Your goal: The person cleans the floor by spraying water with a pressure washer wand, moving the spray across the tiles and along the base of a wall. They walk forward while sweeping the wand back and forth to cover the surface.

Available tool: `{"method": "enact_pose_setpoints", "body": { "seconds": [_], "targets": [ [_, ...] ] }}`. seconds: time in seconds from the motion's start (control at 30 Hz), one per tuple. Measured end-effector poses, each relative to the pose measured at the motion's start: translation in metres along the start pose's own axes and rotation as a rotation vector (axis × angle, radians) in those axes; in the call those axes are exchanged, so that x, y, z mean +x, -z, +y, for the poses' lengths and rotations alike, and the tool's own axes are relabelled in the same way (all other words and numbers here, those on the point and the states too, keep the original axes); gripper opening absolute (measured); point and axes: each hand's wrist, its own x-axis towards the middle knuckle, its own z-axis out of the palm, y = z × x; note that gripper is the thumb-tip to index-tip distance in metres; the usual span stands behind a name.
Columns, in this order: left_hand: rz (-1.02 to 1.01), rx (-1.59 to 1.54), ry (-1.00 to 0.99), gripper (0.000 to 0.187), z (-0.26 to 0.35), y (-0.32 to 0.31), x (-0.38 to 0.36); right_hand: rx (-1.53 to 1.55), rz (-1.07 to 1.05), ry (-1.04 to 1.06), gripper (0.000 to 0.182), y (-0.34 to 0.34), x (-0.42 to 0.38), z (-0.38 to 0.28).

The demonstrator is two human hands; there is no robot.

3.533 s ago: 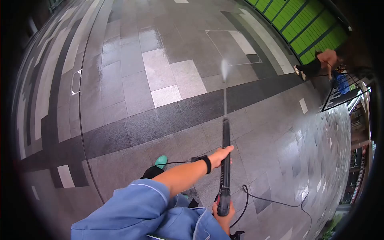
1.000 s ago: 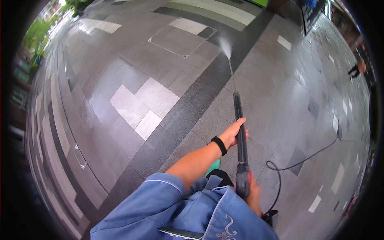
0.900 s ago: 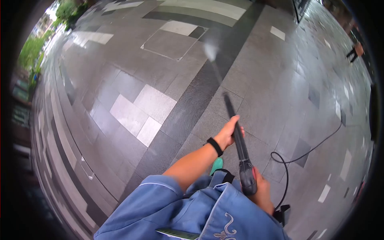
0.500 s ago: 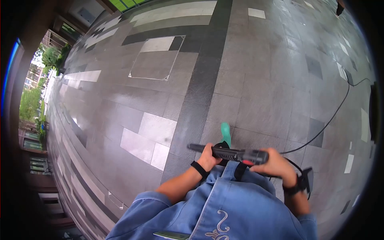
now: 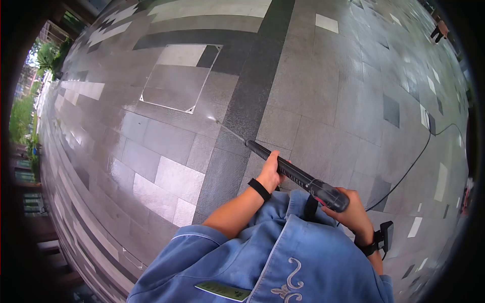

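A black pressure washer gun lies across the front of my body, its thin metal lance pointing up and to the left. White spray comes off the lance tip above the wet paving. My left hand, with a black band at the wrist, is wrapped round the front part of the gun. At the rear end, my right hand grips the handle, which is partly hidden by the gun body. A small dark device is strapped to my right wrist.
A dark hose runs over the tiles on the right and curves away. Another person stands far off at the upper right. A metal-framed floor cover is set in the paving ahead. Greenery shows at the left edge.
The gun has swung so its lance points forward-left instead of almost straight left. Spray now shows at the tip. The green boot seen earlier is out of sight, and the distant person shows more fully.
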Motion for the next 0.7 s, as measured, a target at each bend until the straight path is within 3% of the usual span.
{"method": "enact_pose_setpoints", "body": {
  "seconds": [0.1, 0.27, 0.33, 0.43, 0.5, 0.53, 0.6, 0.63, 0.7],
  "targets": [
    [-0.029, -0.037, 0.086, 0.032, 0.02, -0.012, 0.014, -0.017, 0.008, 0.093, 0.04, -0.001, 0.023, -0.006],
    [-0.044, -0.135, 0.034, 0.033, 0.035, -0.018, 0.016, -0.117, -0.02, 0.243, 0.042, 0.027, 0.076, -0.009],
    [0.009, -0.209, 0.014, 0.032, 0.037, -0.016, 0.014, -0.095, -0.3, 0.157, 0.041, 0.056, 0.114, -0.017],
    [0.061, -0.214, 0.093, 0.033, 0.046, -0.008, 0.02, -0.122, -0.452, 0.097, 0.04, 0.084, 0.182, -0.014],
    [-0.092, 0.755, -0.633, 0.037, 0.045, -0.02, -0.002, -0.065, -0.443, 0.069, 0.034, 0.09, 0.224, -0.004],
    [-0.087, 0.748, -0.648, 0.037, 0.053, -0.027, 0.014, 0.053, -0.511, -0.001, 0.031, 0.095, 0.243, -0.003],
    [0.151, -0.245, 0.065, 0.036, 0.069, -0.041, 0.056, 0.186, -0.54, -0.079, 0.025, 0.105, 0.259, -0.008],
    [0.151, -0.257, 0.057, 0.036, 0.073, -0.054, 0.073, 0.12, -0.521, -0.148, 0.03, 0.113, 0.264, -0.006],
    [0.057, -0.121, -0.027, 0.032, 0.091, -0.109, 0.107, 0.157, -0.237, 0.023, 0.038, 0.116, 0.27, 0.04]
  ]
}}
